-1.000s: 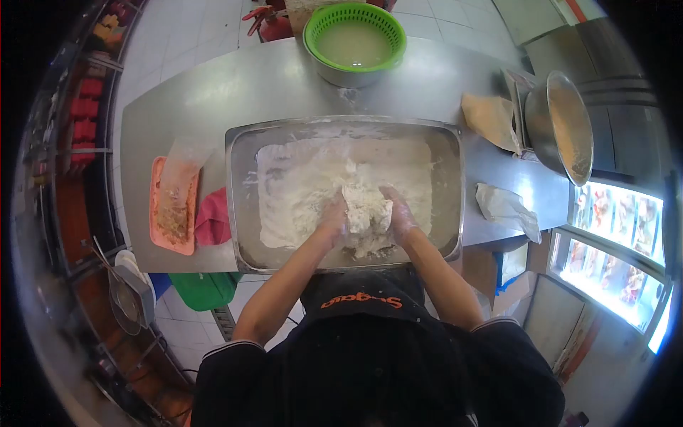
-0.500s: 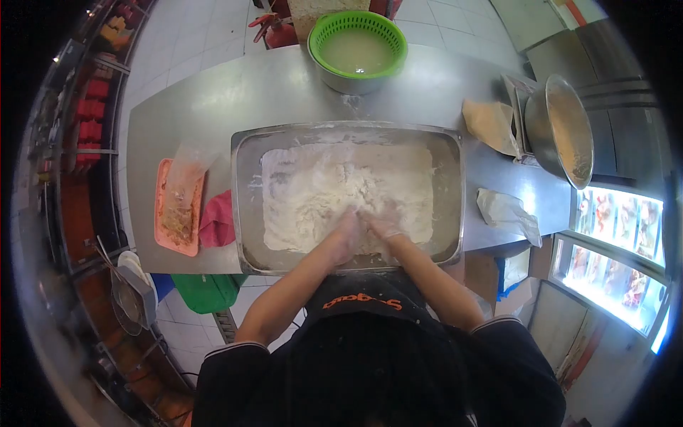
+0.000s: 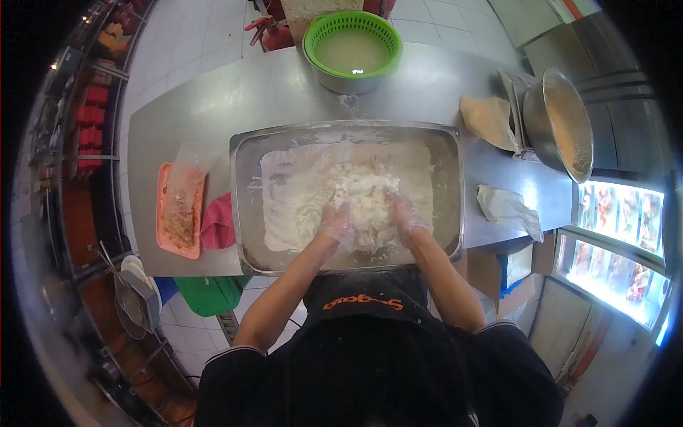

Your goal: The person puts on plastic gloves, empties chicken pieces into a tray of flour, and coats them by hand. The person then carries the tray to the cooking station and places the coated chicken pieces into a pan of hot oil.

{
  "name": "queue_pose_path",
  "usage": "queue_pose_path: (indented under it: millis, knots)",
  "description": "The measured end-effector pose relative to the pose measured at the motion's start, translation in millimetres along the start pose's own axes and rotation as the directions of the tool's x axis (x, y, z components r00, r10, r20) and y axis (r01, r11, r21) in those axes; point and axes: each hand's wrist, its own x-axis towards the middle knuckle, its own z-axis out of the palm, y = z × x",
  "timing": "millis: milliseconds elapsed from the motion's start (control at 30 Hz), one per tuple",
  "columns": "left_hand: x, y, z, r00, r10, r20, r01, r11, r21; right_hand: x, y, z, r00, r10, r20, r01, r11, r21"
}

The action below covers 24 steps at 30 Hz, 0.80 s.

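Observation:
A wide steel pan (image 3: pixel 245 192) in front of me holds a layer of white flour (image 3: pixel 284 213). Clumpy, pale pieces form a heap (image 3: pixel 366 192) in its middle; what lies under the flour I cannot make out. At the heap's left side is my left hand (image 3: pixel 337 220), in a clear plastic glove, its fingers stretched out and partly in the flour. My right hand (image 3: pixel 404 215), gloved likewise, touches the heap's right side with fingers extended. The hands are apart, palms roughly facing each other.
On the steel table (image 3: pixel 192 99) stand a green strainer (image 3: pixel 388 32) in a bowl with cloudy liquid, a pink tray (image 3: pixel 191 249) under plastic, and a red cloth (image 3: pixel 219 222). To the right are brown paper (image 3: pixel 489 121), a white bag (image 3: pixel 509 210) and a large metal bowl (image 3: pixel 538 132).
My hands were close together low in the middle of the pan. They have moved apart and slightly forward, onto either side of the heap, which now looks clumpier.

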Motion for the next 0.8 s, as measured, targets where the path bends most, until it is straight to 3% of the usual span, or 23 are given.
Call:
queue_pose_path:
  millis: [33,67,133,167,200,233,267,333,367,400,467,500,533,567,633,700,733,800]
  knots:
    - [-4.4,3.0,-3.4,0.997,0.009,0.072,-0.002,0.995,-0.097,4.8,-4.6,-10.5,1.000,0.012,0.026,-0.004,0.954,-0.300]
    - [-8.0,11.1,-9.6,0.998,0.009,0.070,-0.002,0.995,-0.099,5.2,-10.9,-15.3,0.999,0.023,0.037,-0.004,0.897,-0.442]
    - [-6.8,31.0,-20.6,0.916,0.178,0.359,-0.283,0.921,0.266,-3.5,-32.0,-20.6,0.992,0.088,0.087,-0.012,0.770,-0.638]
    - [5.3,27.1,-19.9,0.916,0.178,0.359,-0.283,0.922,0.265,-7.1,-44.5,-18.1,0.988,0.118,0.104,-0.018,0.744,-0.668]
    - [25.7,15.4,-18.4,0.911,0.344,0.228,-0.397,0.883,0.253,-10.6,-57.0,-15.7,0.982,0.148,0.121,-0.021,0.716,-0.698]
    - [45.4,6.3,-17.5,0.862,0.499,0.090,-0.504,0.824,0.258,-6.6,-70.9,-9.5,0.997,-0.015,0.075,0.069,0.613,-0.787]
    - [61.5,7.1,-18.1,0.862,0.500,0.090,-0.505,0.824,0.258,1.2,-82.3,-3.4,0.982,-0.184,0.050,0.135,0.485,-0.864]
    - [98.2,11.5,-17.4,0.834,0.547,-0.080,-0.414,0.713,0.565,66.3,-59.2,5.6,0.915,-0.380,-0.135,0.081,0.501,-0.862]
    - [129.5,-5.5,-5.3,0.832,0.548,-0.083,-0.414,0.715,0.564,85.5,-53.1,16.8,0.908,-0.416,-0.056,0.124,0.394,-0.911]
    - [168.1,-29.9,13.4,0.838,0.523,-0.157,-0.381,0.766,0.517,97.4,-47.2,30.7,0.896,-0.443,0.027,0.168,0.284,-0.944]
    - [180.5,-29.8,18.3,0.835,0.499,-0.233,-0.353,0.810,0.468,101.8,-32.8,62.9,0.915,-0.401,0.031,0.190,0.364,-0.912]
    - [160.4,-15.1,17.1,0.934,0.335,-0.122,-0.324,0.940,0.104,103.8,-26.7,68.2,0.936,-0.350,0.030,0.194,0.442,-0.876]
    - [144.4,-7.6,15.9,0.977,0.205,0.052,-0.185,0.948,-0.260,115.1,-16.7,58.8,0.937,-0.348,0.032,0.193,0.439,-0.878]
    - [139.5,-8.1,6.7,0.977,0.206,0.047,-0.187,0.946,-0.264,133.4,-6.6,43.2,0.926,-0.326,0.192,0.321,0.409,-0.854]
    - [124.5,-28.3,-23.8,0.973,0.200,0.116,-0.186,0.975,-0.123,126.2,-6.7,22.5,0.895,-0.278,0.349,0.437,0.391,-0.810]
    - [70.6,-19.0,-37.8,0.983,0.142,0.114,-0.132,0.987,-0.092,66.3,-28.9,10.0,0.977,-0.207,0.043,0.168,0.637,-0.752]
    - [71.2,-29.6,-44.2,0.992,0.080,0.101,-0.071,0.993,-0.091,59.4,-21.8,5.8,0.980,-0.195,0.033,0.153,0.640,-0.753]
    - [106.1,-77.2,-43.8,0.995,-0.010,0.098,0.029,0.981,-0.192,52.6,-17.8,2.8,0.904,-0.393,-0.168,0.040,0.468,-0.883]
